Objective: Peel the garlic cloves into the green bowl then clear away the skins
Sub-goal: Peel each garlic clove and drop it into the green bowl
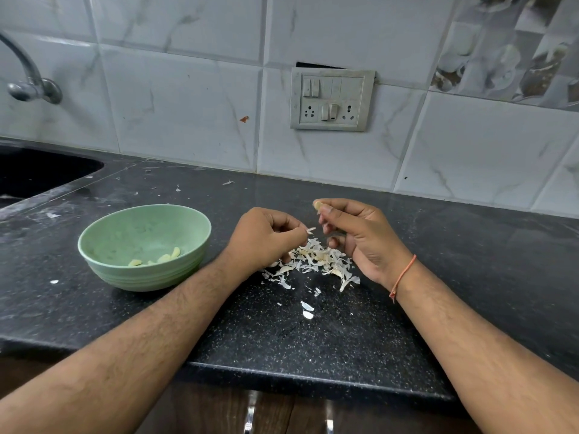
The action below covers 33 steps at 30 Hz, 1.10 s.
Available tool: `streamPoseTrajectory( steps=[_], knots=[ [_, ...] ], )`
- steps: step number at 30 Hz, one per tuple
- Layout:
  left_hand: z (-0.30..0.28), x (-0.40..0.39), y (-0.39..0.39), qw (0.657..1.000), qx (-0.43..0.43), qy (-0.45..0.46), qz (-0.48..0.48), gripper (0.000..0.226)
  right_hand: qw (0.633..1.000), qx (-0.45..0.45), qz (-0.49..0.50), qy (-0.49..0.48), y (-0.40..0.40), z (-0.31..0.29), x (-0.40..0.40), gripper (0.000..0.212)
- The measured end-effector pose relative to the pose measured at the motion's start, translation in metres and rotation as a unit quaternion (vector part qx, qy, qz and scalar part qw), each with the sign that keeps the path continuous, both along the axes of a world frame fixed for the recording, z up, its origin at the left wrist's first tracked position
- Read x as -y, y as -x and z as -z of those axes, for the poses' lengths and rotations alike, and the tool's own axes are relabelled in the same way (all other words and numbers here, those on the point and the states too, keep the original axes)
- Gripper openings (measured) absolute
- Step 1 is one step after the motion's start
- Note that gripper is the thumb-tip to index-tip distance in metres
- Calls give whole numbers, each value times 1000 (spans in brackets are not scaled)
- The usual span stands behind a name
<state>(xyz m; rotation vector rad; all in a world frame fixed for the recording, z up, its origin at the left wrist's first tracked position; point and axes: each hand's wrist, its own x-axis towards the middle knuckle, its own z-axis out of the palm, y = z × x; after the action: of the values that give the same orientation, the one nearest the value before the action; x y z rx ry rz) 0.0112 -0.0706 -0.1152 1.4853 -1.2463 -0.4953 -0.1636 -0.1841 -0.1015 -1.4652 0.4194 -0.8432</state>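
Observation:
A green bowl [103, 245] stands on the black counter at the left, with several peeled garlic cloves [163, 256] in its bottom. My right hand [354, 233] pinches a garlic clove [317, 204] between thumb and fingertips, raised above the counter. Just left of it, my left hand [266, 236] pinches a small flake of skin [310, 230]. Between and under both hands lies a pile of white garlic skins [316, 261], with what look like a few cloves mixed in.
Loose skin flakes [307, 310] lie nearer the counter's front edge [313, 379], and smaller bits are scattered toward the tiled wall. A dark sink [37, 170] with a tap [28, 83] is at the far left. A switch and socket plate [332, 100] sits on the wall.

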Motion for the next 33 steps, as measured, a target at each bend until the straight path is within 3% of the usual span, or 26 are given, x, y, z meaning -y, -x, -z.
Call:
streamPoseTrajectory(
  steps=[8, 13, 17, 29, 33],
  knots=[
    [2, 3, -2, 998, 34, 42, -11, 28, 999, -19, 25, 7, 1, -1, 0, 34],
    [2, 4, -5, 997, 18, 63, -37, 49, 998, -29, 54, 26, 0, 0, -1, 19],
    [2, 5, -4, 993, 51, 97, -33, 9, 996, -47, 58, 58, -1, 1, -1, 18],
    [3, 2, -4, 994, 33, 102, -31, 10, 975, -100, 85, 181, -1, 1, -4, 18],
    [5, 5, -7, 996, -14, 90, -17, 13, 969, -120, 82, 198, -2, 5, -1, 10]
  ],
)
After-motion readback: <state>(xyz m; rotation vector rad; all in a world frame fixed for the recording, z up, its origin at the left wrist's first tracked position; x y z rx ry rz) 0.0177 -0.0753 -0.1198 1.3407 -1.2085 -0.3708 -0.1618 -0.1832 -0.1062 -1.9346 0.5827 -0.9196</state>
